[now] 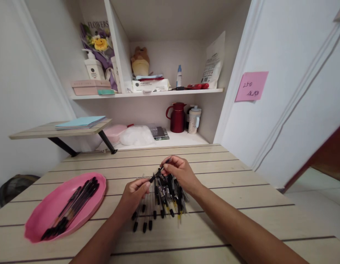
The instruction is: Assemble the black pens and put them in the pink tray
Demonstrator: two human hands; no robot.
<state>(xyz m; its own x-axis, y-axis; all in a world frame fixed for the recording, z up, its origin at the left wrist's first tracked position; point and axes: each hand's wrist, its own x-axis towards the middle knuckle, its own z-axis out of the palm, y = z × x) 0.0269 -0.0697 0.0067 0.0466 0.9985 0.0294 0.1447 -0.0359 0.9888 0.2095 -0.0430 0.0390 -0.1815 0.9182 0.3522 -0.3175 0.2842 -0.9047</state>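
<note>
Both hands grip a thin black pen (158, 172), which slants up to the right above the table. My left hand (137, 190) pinches its lower end between thumb and fingers. Around the upper end, the fingers of my right hand (180, 171) are closed; whether this is one piece or two parts I cannot tell. Below lies a loose pile of pen parts (168, 192), with clear tubes, black caps and some yellow-tipped pieces. Several clear barrels with black caps (144, 226) point toward me. To the left, a pink scalloped tray (100, 200) holds a bundle of black pens (76, 205).
The slatted wooden table (241, 227) extends to a white shelf unit at the back. A small raised wooden stand (35, 132) with blue paper (81, 122) is at the left. A red jug (177, 117) and a pale cup (194, 120) stand on the lower shelf.
</note>
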